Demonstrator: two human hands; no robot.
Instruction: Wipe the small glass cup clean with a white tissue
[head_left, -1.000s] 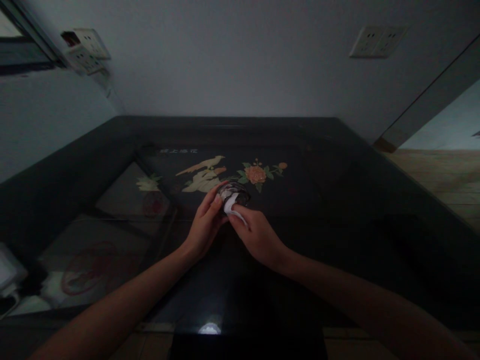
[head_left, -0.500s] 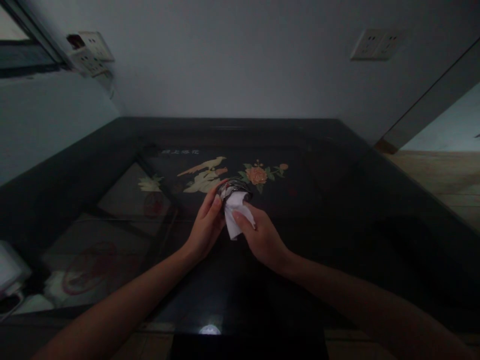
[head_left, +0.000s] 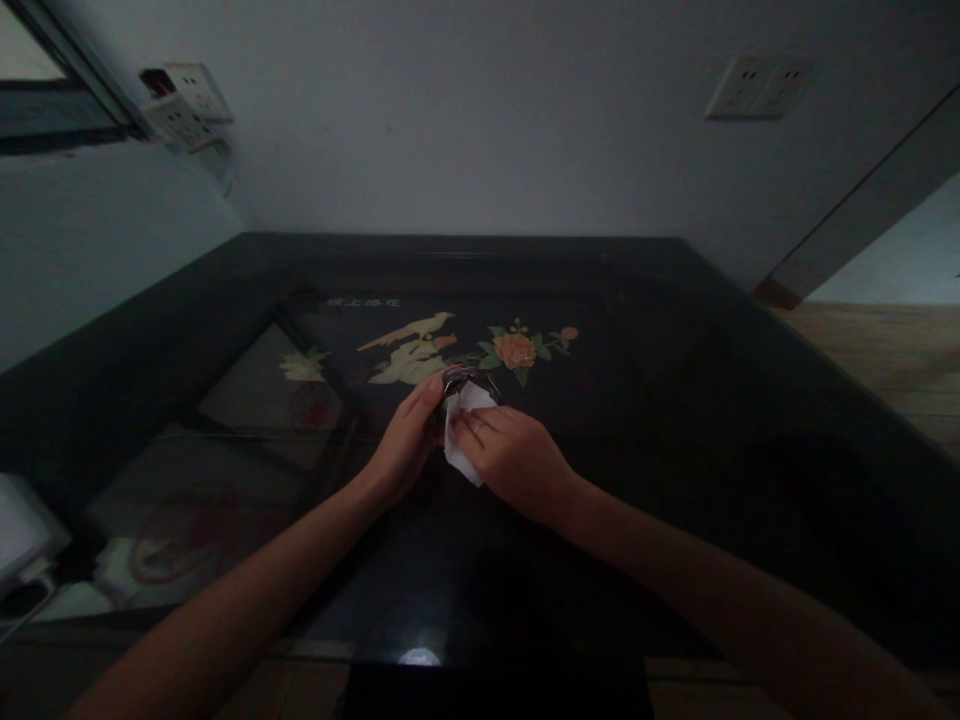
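Over the middle of the dark glossy table, my left hand (head_left: 412,425) is closed round the left side of a dark, shiny, rounded vessel (head_left: 480,376). It looks like glass, but its exact kind is hard to make out in the dim light. A white tissue (head_left: 465,455) lies against the vessel's near side and hangs down below it. My right hand (head_left: 517,455), with a ring on one finger, grips the tissue, its fingertips pressing it towards the vessel. The tissue and both hands hide much of the vessel.
The tabletop (head_left: 675,500) carries a bird-and-flower picture (head_left: 514,350) under its glossy surface. A white device (head_left: 26,535) with a cable sits at the left edge. Wall sockets (head_left: 757,87) are on the wall behind, and another socket block (head_left: 187,105) is at the left corner.
My right hand has turned over: its thumb lay on top of the tissue, and now its fingers press down on it. The tissue has shifted slightly. My left hand keeps hold of the vessel.
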